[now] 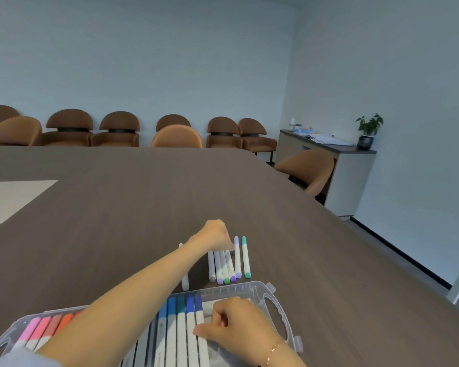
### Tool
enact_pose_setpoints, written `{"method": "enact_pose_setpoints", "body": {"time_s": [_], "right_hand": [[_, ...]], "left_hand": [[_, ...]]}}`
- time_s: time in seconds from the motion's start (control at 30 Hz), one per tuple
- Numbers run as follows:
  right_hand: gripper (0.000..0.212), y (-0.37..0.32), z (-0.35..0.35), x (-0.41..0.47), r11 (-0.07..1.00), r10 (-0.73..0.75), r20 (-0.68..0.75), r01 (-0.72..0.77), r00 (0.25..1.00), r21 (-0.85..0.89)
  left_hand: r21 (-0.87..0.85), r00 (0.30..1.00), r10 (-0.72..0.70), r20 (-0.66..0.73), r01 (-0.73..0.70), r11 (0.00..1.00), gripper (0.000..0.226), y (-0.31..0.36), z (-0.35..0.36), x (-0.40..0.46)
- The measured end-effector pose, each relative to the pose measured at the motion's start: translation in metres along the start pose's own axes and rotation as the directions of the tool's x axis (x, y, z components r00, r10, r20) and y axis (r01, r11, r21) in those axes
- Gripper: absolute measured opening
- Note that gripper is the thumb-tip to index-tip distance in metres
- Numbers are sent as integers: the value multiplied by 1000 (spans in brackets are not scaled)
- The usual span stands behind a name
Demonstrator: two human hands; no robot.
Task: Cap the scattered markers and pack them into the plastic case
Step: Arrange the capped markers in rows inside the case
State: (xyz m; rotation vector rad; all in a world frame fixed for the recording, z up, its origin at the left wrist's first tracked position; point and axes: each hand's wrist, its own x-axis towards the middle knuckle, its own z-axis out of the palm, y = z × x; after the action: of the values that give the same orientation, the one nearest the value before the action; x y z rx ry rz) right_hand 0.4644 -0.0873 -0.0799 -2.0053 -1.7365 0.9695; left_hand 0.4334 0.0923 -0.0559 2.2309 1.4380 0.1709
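Left hand seemingly grasps loose markers; right hand pinches cased marker.

brown table, teal-capped marker

- Even, cool, bluish daylight fills the room; no glare.
- Soft, faint shadows lie under the forearm.
- Wide-angle bending curves the table edge and walls.
- Overall softness; the picture's edges are slightly blurred.
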Motion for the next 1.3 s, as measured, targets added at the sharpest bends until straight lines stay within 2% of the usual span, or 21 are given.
{"method": "enact_pose_setpoints", "body": {"time_s": [0.07, 0.2, 0.27, 0.4, 0.43, 0.53, 0.63, 0.73, 0.83, 1.1, 1.2, 1.3], "right_hand": [[38, 9, -8, -2, 998, -32, -50, 35, 998, 59], [42, 34, -30, 6, 979, -37, -357, 106, 933, 175], [40, 43, -40, 12, 968, 10, -447, 104, 894, 229], [41, 59, -51, 20, 962, 94, -560, 70, 823, 264], [41, 63, -53, 22, 958, 111, -571, 65, 813, 279], [38, 71, -59, 29, 957, 148, -599, 39, 787, 288], [28, 76, -68, 44, 966, 161, -581, -6, 798, 258], [16, 75, -76, 67, 984, 146, -448, -82, 882, 161], [18, 65, -79, 86, 990, 136, -352, -112, 926, 87], [41, 46, -70, 119, 986, 148, -280, -164, 949, -34], [27, 46, -71, 121, 975, 168, -259, -200, 951, -101], [27, 50, -74, 120, 973, 184, -249, -211, 951, -88]], "left_hand": [[30, 999, -39, 10, 39, 999, 23, 1, 7, 6], [59, 996, -84, 22, 83, 995, 21, 0, 10, 10], [67, 994, -108, -7, 108, 992, 24, 2, 11, 11], [118, 988, -117, -105, 129, 985, 17, 2, 9, 12], [143, 988, -114, -103, 129, 981, 12, 2, 8, 10], [193, 990, -136, -37, 140, 971, 20, -1, 7, 6], [178, 988, -156, 7, 153, 972, 17, -1, 7, 2], [139, 987, -159, -1, 158, 978, 14, -6, 10, 2], [67, 986, -165, -31, 167, 984, 17, -10, 12, 2], [-22, 983, -179, -41, 178, 984, 28, -16, 8, -3], [-3, 986, -168, -8, 168, 986, 26, -17, 5, -5], [2, 986, -164, 15, 164, 986, 24, -14, 6, -6]]}}
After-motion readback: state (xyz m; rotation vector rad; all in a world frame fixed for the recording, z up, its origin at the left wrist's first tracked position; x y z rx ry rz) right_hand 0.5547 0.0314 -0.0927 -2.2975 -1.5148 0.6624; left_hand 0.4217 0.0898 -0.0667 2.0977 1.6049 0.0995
